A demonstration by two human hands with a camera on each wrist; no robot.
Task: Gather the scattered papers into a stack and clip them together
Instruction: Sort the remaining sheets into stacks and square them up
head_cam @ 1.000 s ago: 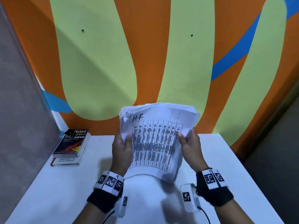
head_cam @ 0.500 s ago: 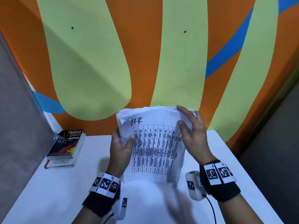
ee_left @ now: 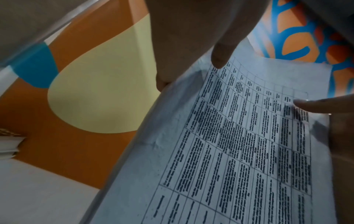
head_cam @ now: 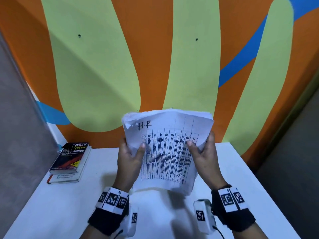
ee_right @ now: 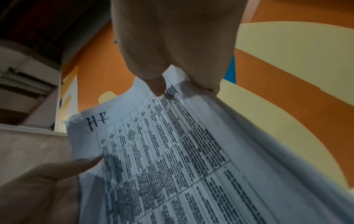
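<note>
Right hand (head_cam: 205, 157) has dropped from top edge to side of paper stack (head_cam: 168, 152) — both hands grip it, left hand (head_cam: 129, 157) opp.; sheets upright, top pg. a printed table marked "H.R".

paper stack (head_cam: 168, 152) | white, printed table, "H-R" on top | upright, edges uneven

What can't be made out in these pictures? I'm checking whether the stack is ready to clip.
- Table text on the stack of papers: blurred in all three views; only the handwritten "H-R" reads.
- Sheet count: too fine to tell.
- Stack's bottom edge: motion-blurred in the head view.
- Fingers of the left hand and right hand: behind the sheets.
- The clip: possibly the dark thing on the books, unclear.
</note>
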